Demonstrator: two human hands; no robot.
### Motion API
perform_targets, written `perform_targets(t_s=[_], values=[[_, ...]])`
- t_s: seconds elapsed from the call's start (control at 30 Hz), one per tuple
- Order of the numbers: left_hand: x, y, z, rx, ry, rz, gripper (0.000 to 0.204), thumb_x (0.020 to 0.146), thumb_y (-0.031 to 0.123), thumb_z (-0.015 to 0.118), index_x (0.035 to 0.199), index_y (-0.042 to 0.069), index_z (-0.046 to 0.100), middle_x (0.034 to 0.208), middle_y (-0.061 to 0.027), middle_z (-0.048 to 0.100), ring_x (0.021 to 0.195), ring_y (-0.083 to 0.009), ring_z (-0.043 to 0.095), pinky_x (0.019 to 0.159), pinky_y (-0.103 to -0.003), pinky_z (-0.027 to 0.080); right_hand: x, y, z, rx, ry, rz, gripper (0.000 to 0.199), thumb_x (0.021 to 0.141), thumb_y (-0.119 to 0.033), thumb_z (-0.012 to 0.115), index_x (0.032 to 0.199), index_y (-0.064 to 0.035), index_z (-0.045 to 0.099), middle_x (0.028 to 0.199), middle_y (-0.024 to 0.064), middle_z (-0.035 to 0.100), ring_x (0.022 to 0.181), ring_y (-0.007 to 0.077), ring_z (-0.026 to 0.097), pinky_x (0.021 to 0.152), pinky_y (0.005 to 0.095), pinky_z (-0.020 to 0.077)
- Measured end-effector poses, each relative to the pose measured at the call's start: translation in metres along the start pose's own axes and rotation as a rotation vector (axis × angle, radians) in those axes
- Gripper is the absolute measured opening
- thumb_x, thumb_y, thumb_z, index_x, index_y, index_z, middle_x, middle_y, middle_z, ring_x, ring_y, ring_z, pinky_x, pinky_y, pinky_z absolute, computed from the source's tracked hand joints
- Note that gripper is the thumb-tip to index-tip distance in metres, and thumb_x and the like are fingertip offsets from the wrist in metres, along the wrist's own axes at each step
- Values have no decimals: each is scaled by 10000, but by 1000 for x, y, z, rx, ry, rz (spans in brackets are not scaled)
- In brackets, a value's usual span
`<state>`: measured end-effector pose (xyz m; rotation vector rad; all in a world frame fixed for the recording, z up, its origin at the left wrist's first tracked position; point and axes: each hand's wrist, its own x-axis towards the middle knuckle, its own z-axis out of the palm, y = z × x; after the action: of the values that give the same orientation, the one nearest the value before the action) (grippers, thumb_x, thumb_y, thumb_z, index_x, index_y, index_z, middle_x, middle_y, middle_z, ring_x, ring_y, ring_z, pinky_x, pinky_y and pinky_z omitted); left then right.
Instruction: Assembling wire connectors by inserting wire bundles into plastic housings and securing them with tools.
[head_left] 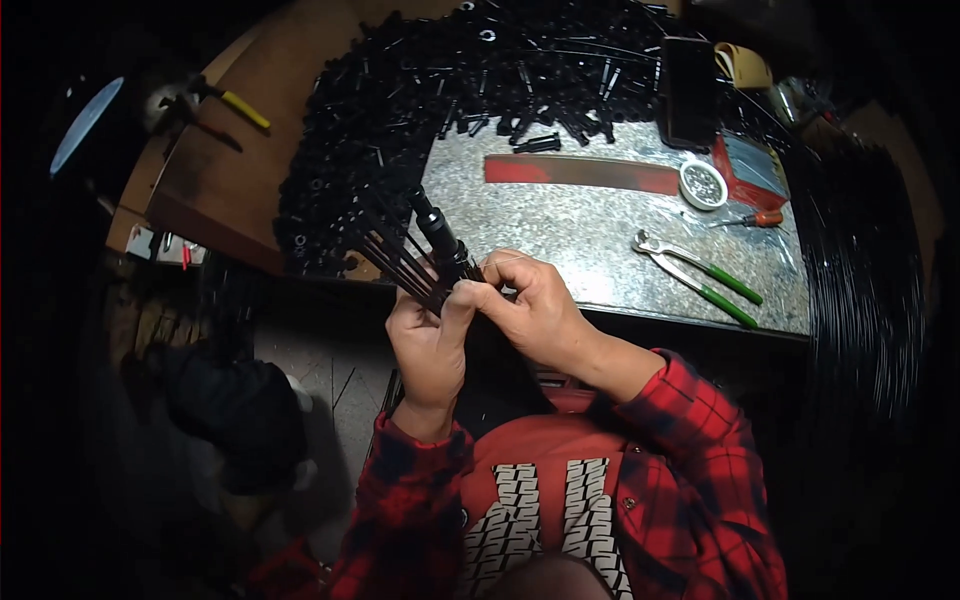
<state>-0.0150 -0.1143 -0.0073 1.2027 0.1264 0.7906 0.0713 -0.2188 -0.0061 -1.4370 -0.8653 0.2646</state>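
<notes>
In front of my chest, near the table's front edge, my left hand is closed round a bundle of thin dark ribs. They fan out to the upper left, like those of an umbrella frame. A black tubular piece that looks like an umbrella runner stands tilted among them, above my fingers. My right hand meets my left at the base of the bundle, its thumb and forefinger pinched. A fine light wire shows at its fingertips. My fingers hide where ribs, wire and runner join.
A big heap of black plastic parts covers the table's back and left. On the speckled top lie a red-brown strip, green-handled pincers, a white cup of small metal bits and an orange-handled screwdriver. Long black rods hang at right.
</notes>
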Motion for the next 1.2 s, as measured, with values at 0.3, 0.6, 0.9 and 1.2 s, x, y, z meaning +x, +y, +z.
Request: perform_targets(t_s=[0.3, 0.6, 0.9, 1.2], values=[[5, 26, -15, 274, 57, -50, 110, 780, 8, 736, 854, -1, 655, 794, 1, 644, 698, -50, 568, 648, -197, 461, 0, -2, 10, -62, -141, -5, 290, 796, -118, 722, 694, 14, 485, 645, 42, 473, 576, 81, 428, 513, 259, 370], [5, 15, -34, 225, -9, 1, 161, 763, 1, 743, 892, 2, 647, 842, -20, 653, 753, -78, 585, 719, -218, 472, 1, -1, 6, -36, -172, 75, 292, 765, -196, 759, 671, -5, 560, 563, 54, 547, 504, 91, 483, 461, 263, 378], [12, 21, -42, 37, -316, -84, 312, 757, 8, 741, 1047, -22, 627, 961, -89, 664, 858, -147, 631, 804, -280, 510, 7, -10, -13, 215, -432, 378, 272, 777, -198, 769, 713, -30, 566, 667, -7, 565, 568, 54, 507, 488, 203, 396], [2, -7, -10, 109, 34, -17, 324, 867, 32, 640, 1165, -36, 531, 1082, -95, 607, 922, -134, 585, 849, -256, 463, 4, 2, -2, 122, -183, 391, 263, 810, -180, 732, 709, -19, 551, 630, 11, 571, 521, 59, 522, 443, 213, 418]])
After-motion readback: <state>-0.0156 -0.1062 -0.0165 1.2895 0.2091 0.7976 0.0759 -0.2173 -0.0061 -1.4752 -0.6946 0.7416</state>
